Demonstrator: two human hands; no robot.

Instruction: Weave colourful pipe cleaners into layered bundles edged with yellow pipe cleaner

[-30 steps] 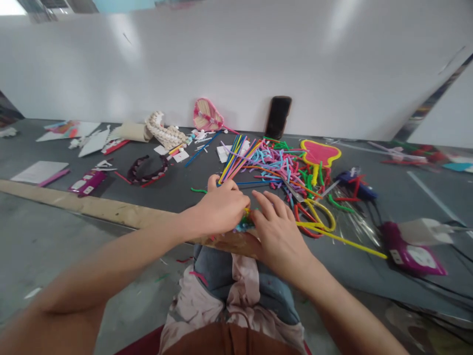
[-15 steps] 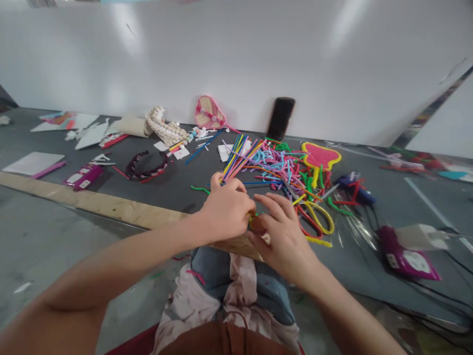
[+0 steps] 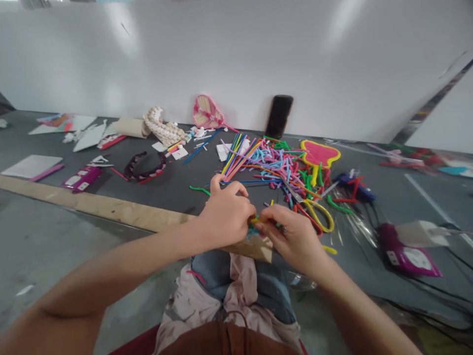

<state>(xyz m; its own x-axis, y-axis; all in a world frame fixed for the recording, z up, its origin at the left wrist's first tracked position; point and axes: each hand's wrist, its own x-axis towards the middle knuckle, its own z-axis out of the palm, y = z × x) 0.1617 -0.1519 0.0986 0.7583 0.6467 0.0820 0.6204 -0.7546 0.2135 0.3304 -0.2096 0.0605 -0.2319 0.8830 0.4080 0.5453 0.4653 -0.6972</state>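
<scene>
Right hand point(image 3: 293, 236): My thumb and forefinger, spread a moment earlier, had closed, pinching the small piece point(image 3: 254, 221).
Left hand point(image 3: 229, 212): I curled it over the opposite side; its fingertips were hidden, so I could not tell their grip.
Small piece: It sat between my hands above the wooden edge point(image 3: 136, 209), seemingly steadied for close work.
Scissors point(image 3: 293, 191): They lay beyond my right hand, against the pipe-cleaner pile point(image 3: 275, 165).

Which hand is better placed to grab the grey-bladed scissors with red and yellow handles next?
Probably the right hand: the scissors lie beside it, while the left hand is farther away. Both seem to hold a small multicoloured piece.
</scene>
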